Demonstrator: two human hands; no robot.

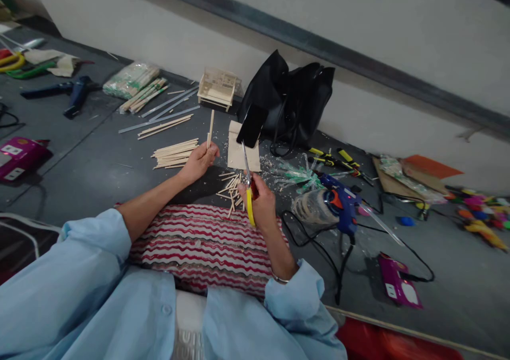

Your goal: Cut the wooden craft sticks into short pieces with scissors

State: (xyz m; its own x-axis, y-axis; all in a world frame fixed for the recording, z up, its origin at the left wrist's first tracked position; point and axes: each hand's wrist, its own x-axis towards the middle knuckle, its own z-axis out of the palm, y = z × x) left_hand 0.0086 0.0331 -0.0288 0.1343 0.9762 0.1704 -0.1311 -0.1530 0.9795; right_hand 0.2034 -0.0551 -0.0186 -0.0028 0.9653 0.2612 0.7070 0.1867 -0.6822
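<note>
Pinched upright in my left hand (201, 161) is a thin wooden stick (211, 121), with a shorter piece against its lower part. My right hand (261, 200) is closed on a pair of scissors (248, 193) with yellow handles, the blades pointing away from me. Between the hands lies a loose heap of short cut stick pieces (231, 193). A row of longer wooden sticks (175, 154) rests just left of my left hand. Beyond the scissors, a black phone (253, 126) leans over a sheet of beige paper (239, 161).
At the back stand a small wooden model (217, 89) and a black bag (295, 94). On the right, a blue glue gun (342, 206) rests on a clear container (313, 208), its cord trailing. A purple power box (398, 280) sits nearby. Striped cloth (199, 243) covers the near edge.
</note>
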